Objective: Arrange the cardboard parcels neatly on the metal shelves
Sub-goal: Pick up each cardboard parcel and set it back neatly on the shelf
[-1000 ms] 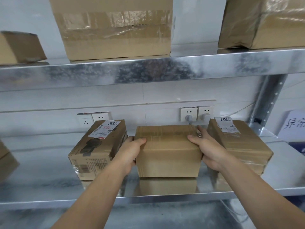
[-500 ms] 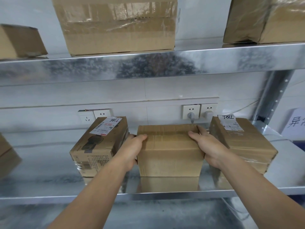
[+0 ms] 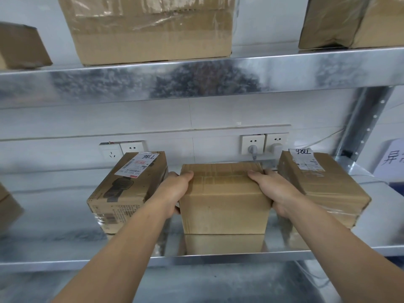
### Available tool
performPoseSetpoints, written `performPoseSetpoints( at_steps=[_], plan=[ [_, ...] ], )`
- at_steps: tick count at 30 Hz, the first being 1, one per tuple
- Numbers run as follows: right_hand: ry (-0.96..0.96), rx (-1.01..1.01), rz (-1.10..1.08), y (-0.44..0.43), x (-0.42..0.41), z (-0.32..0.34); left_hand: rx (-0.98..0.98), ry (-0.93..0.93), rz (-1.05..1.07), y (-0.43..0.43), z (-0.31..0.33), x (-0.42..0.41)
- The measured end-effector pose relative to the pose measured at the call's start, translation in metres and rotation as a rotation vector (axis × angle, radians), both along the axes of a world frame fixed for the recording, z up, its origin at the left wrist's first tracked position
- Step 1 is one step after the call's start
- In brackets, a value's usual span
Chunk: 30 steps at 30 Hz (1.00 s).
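Both hands on the middle parcel (image 3: pixel 225 206). My left hand (image 3: pixel 175 193) clamps its left side, thumb hooked over the top edge, fingers down in the gap. My right hand (image 3: pixel 277 191) mirrors that on its right side. So both are closed around the one box, squeezing opposite faces. A two-sided hold lets me steer its angle and slide it without tipping.

The parcel sits flat on the lower shelf (image 3: pixel 65 226), front face square to me, a bit back from the lip. It looks set down, not lifted: its reflection meets its bottom edge.

To its left is a labelled parcel (image 3: pixel 124 189), skewed, with my left hand filling the gap between them. To its right is a second labelled parcel (image 3: pixel 323 189), also skewed. It's either against my right hand or just beside it, can't tell which. Behind it are wall sockets (image 3: pixel 253 143) with plugs in. I'd judge that's a reason not to push fully back, since the cable could get pinched. Above it is the upper shelf (image 3: pixel 196 82) carrying a large taped box (image 3: pixel 153 36).

My read: I'm spacing the row and the middle one is nearly placed. Next I need to get my fingers out of the tight gaps without dragging the neighbours, then square up those two.
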State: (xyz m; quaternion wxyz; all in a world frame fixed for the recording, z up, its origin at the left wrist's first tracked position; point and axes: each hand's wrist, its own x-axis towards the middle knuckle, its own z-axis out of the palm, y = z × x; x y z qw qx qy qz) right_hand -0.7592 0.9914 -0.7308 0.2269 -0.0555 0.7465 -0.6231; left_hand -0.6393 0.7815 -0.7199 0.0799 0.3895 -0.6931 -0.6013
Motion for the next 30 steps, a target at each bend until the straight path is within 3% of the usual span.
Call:
performPoseSetpoints(
  at_steps=[16,30],
  plan=[
    [0.256,0.213,0.014,-0.002,-0.003,0.000,-0.133,0.001,-0.063,-0.012,-0.010,-0.010],
    [0.254,0.225,-0.002,-0.004,0.001,0.001,-0.163,0.000,-0.046,-0.003,-0.006,-0.007]
  ],
)
